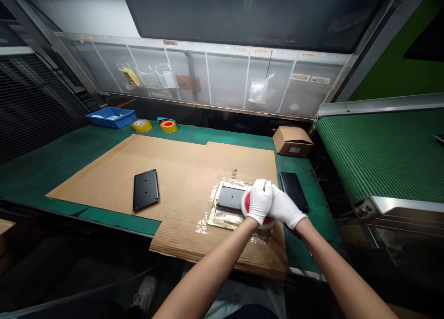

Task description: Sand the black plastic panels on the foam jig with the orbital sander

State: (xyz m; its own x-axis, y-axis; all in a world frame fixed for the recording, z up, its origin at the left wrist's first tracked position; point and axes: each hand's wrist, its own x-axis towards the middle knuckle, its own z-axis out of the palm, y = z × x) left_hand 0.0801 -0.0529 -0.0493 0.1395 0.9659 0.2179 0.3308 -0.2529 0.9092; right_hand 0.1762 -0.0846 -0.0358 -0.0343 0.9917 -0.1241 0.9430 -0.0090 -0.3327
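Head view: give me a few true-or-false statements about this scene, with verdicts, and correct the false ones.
The left hand and right hand wear white gloves: true.
The hands grip a red-edged tape roll: true.
The blue tray sits on the cardboard sheet: false, it stands on the green mat beyond the sheet.
A black panel lies on clear plastic film: true.
The small box rests on the conveyor belt: false, it stands on the green mat.

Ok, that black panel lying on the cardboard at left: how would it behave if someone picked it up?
Probably stiff: the black panel keeps straight edges and lies flat. If metal, as it looks, it may be fairly heavy for its size. Its smooth finish could feel slippery.
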